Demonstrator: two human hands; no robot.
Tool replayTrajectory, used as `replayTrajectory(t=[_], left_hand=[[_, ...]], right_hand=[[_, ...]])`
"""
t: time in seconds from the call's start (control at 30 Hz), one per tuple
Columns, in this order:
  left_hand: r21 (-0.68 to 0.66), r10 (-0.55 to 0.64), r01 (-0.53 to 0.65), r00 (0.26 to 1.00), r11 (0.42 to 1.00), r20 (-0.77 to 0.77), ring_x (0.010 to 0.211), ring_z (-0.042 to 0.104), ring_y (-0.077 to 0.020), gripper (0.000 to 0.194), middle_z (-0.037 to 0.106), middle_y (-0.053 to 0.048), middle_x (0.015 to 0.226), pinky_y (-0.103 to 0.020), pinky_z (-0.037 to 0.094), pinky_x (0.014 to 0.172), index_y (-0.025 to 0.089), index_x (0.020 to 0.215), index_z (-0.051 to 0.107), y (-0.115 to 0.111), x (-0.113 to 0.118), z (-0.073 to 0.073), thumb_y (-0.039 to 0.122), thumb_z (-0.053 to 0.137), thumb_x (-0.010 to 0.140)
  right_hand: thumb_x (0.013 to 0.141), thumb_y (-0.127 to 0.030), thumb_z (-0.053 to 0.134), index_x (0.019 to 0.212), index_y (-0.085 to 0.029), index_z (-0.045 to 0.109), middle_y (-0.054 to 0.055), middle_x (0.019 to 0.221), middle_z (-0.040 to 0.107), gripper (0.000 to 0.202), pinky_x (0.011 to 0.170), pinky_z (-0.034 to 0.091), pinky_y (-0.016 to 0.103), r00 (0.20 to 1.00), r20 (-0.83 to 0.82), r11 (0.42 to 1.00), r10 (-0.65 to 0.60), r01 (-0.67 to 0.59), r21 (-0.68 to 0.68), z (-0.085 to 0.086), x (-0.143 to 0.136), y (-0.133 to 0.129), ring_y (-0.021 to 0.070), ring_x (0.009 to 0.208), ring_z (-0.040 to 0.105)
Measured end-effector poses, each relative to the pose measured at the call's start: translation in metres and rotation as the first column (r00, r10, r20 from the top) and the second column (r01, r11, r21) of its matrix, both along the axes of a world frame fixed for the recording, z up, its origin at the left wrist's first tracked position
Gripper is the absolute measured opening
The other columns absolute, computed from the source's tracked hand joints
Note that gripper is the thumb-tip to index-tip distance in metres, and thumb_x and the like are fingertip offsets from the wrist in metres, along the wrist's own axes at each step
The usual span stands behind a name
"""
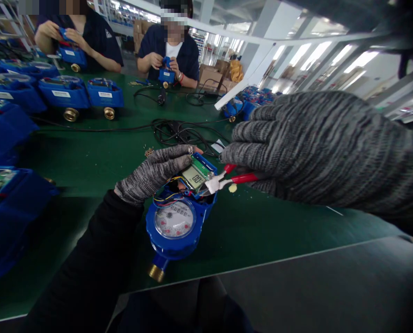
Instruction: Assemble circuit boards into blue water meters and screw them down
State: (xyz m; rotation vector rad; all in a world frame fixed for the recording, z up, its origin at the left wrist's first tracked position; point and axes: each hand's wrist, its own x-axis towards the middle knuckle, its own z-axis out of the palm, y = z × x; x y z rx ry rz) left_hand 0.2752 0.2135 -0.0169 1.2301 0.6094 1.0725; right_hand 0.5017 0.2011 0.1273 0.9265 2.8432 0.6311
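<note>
A blue water meter (174, 245) lies on the green table with its round dial facing up and a brass threaded end toward me. At its far end a circuit board with a display (193, 177) sits tilted in the opened housing, thin coloured wires running from it. My left hand (158, 169), in a grey knitted glove, grips the board by its left edge. In my gloved right hand (276, 143) are red-handled pliers (213, 184). Their jaws touch or nearly touch the board's right edge; what lies between the jaws is too small to tell.
Several blue meters (64, 95) stand at the left, one (12, 222) close by my left forearm. Black cables (172, 129) and small screws (148, 151) lie beyond my hands. Across the table (279, 231), two people (168, 55) handle meters. A white bar (231, 95) slants down at the right.
</note>
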Motion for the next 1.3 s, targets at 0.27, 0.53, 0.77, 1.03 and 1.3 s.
replayTrajectory(t=[0.27,0.53,0.77,1.03,1.3], left_hand=[[-0.052,0.035,-0.036,0.999,0.998,-0.018,0.110,0.070,-0.0243,0.032,0.075,-0.006,0.119,-0.030,0.057,0.092,0.022,0.117,0.075,-0.004,0.001,0.004,0.030,0.075,0.086],[-0.067,0.025,-0.025,1.000,0.997,-0.001,0.109,0.071,-0.0235,0.029,0.076,-0.005,0.116,-0.030,0.057,0.095,0.024,0.112,0.078,-0.003,0.002,0.007,0.033,0.078,0.084],[-0.087,0.069,-0.073,0.997,0.994,-0.046,0.096,0.072,-0.0192,0.030,0.077,-0.004,0.110,-0.022,0.058,0.076,0.024,0.114,0.076,-0.004,0.003,0.008,0.034,0.075,0.086],[-0.071,0.216,-0.214,0.976,0.974,0.021,0.093,0.073,-0.0194,0.044,0.076,-0.005,0.113,-0.025,0.059,0.077,0.023,0.126,0.068,-0.019,0.021,0.021,0.031,0.077,0.084],[-0.027,0.192,-0.191,0.981,0.981,0.015,0.101,0.073,-0.0220,0.056,0.075,-0.003,0.116,-0.031,0.060,0.084,0.030,0.138,0.056,-0.033,0.031,0.026,0.031,0.076,0.086]], right_hand=[[0.082,-0.043,0.061,0.099,-0.021,0.072,0.007,0.090,0.073,0.030,0.065,0.058,0.043,0.939,-0.218,0.962,0.265,-0.244,0.119,-0.034,0.016,-0.004,0.0285,0.077,0.069],[0.090,-0.041,0.064,0.102,-0.024,0.066,0.003,0.095,0.071,0.021,0.070,0.056,0.034,0.436,-0.840,0.940,-0.323,0.252,-0.231,-0.108,0.071,-0.026,0.0203,0.081,0.069],[0.084,-0.046,0.065,0.110,-0.020,0.071,0.016,0.103,0.071,0.037,0.070,0.052,0.050,0.662,-0.343,0.716,-0.667,0.696,-0.048,-0.170,0.125,-0.043,0.0376,0.089,0.067],[0.080,-0.048,0.071,0.112,-0.016,0.071,0.017,0.114,0.069,0.045,0.084,0.054,0.058,0.564,-0.494,0.697,-0.662,0.705,-0.130,-0.175,0.116,-0.040,0.0409,0.103,0.066],[0.090,-0.035,0.066,0.100,-0.023,0.064,0.005,0.096,0.071,0.016,0.083,0.056,0.045,0.228,-0.953,0.954,-0.200,0.268,-0.136,-0.137,-0.010,-0.064,0.0234,0.091,0.068]])
